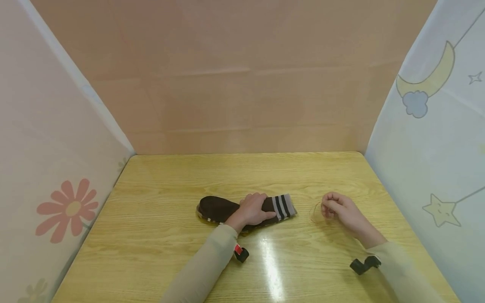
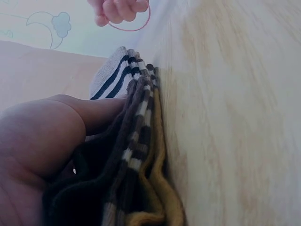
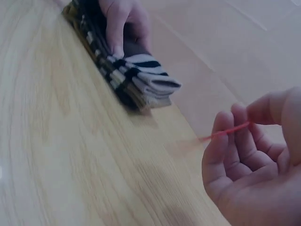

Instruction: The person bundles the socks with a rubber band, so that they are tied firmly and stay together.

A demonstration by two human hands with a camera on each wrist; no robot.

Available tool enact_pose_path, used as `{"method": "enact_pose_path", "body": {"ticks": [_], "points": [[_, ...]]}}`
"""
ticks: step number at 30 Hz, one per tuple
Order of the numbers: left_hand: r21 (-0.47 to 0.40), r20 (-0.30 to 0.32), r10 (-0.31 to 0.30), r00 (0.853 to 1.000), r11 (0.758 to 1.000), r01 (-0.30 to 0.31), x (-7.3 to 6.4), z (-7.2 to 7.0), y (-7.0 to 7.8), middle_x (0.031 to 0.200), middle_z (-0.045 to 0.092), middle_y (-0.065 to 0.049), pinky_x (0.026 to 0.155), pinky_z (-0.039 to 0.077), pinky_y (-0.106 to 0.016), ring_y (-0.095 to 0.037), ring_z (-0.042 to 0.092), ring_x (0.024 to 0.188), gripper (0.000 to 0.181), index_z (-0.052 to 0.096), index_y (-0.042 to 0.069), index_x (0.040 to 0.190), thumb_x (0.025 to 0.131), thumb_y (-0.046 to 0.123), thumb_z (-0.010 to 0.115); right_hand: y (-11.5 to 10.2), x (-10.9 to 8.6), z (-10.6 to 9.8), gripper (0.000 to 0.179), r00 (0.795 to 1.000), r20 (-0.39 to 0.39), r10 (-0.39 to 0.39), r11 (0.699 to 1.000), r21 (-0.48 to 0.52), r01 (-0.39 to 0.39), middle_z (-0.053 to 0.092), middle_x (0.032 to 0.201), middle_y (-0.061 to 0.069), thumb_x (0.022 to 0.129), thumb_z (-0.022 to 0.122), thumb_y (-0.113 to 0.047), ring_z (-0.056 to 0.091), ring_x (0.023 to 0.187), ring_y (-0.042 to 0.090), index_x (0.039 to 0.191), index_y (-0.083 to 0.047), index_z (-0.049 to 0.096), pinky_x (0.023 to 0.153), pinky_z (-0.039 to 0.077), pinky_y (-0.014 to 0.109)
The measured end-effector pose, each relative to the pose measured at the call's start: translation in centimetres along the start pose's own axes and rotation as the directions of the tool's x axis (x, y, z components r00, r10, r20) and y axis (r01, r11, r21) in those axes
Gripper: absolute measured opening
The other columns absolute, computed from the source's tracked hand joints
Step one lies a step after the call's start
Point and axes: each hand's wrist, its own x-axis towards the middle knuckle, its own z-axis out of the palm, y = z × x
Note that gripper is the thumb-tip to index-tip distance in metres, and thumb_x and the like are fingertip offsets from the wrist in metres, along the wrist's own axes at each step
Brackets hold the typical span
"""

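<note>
A stack of striped socks (image 1: 223, 208) lies on the table, dark brown on top, with mustard and checked edges (image 2: 141, 141) below. Its grey cuffs with black bands (image 3: 148, 70) point right. My left hand (image 1: 251, 210) holds the stack from above near the cuffs, thumb on the near side, fingers over the far side; the fingertips are partly hidden. To the right of the cuffs, my right hand (image 1: 339, 210) is raised over the table. Between thumb and fingers it pinches a thin red rubber band (image 2: 149, 19), which hangs as a loop apart from the socks.
The wood-grain table (image 1: 170, 261) reaches a tan back panel (image 1: 242, 105). Pale patterned side panels, with a pink flower (image 1: 72, 210) on the left and a moon (image 1: 435, 82) on the right, stand along both sides. Dark wrist mounts (image 1: 365, 265) sit on the sleeves.
</note>
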Motion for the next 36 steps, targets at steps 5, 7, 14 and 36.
{"method": "enact_pose_path", "body": {"ticks": [5,7,14,36], "points": [[-0.081,0.004,0.008,1.0,0.997,-0.008,0.0,-0.1,-0.3,0.146,0.06,-0.01,0.106,0.046,-0.055,-0.038,0.053,0.134,0.066,0.054,0.012,0.151,0.099,0.049,0.071,0.1,0.5,0.4,0.016,0.997,0.062,-0.055,0.937,0.349,0.03,0.065,0.092,0.001,0.114,0.043,-0.008,0.067,0.089,0.015,0.113,-0.004,0.058,0.08,0.059,0.03],[-0.132,0.006,0.009,1.0,0.991,-0.008,0.0,-0.2,-0.5,0.143,0.062,-0.009,0.107,0.045,-0.055,-0.038,0.053,0.134,0.063,0.056,0.014,0.149,0.099,0.049,0.071,0.1,0.7,0.6,0.022,0.993,0.087,-0.085,0.905,0.424,0.04,0.067,0.094,0.002,0.114,0.038,-0.006,0.069,0.091,0.018,0.116,-0.004,0.06,0.081,0.059,0.032],[-0.31,0.013,-0.002,1.0,0.951,0.005,0.3,-0.9,-0.6,0.135,0.066,-0.006,0.099,0.052,-0.047,-0.03,0.061,0.124,0.043,0.065,0.018,0.131,0.101,0.047,0.07,0.1,1.0,1.3,0.021,0.992,0.093,-0.084,0.925,0.377,0.043,0.069,0.102,0.003,0.111,0.042,0.003,0.071,0.093,0.015,0.122,-0.002,0.059,0.08,0.062,0.03],[-0.102,-0.028,-0.084,0.996,0.991,0.081,1.7,-0.7,1.7,0.123,0.071,0.004,0.089,0.052,-0.045,-0.02,0.067,0.109,0.044,0.074,0.024,0.125,0.097,0.058,0.069,0.7,1.4,2.8,0.016,0.968,0.223,-0.113,0.915,0.403,0.013,0.074,0.107,0.002,0.108,0.05,0.005,0.07,0.092,0.008,0.109,-0.006,0.061,0.073,0.058,0.019]]}}
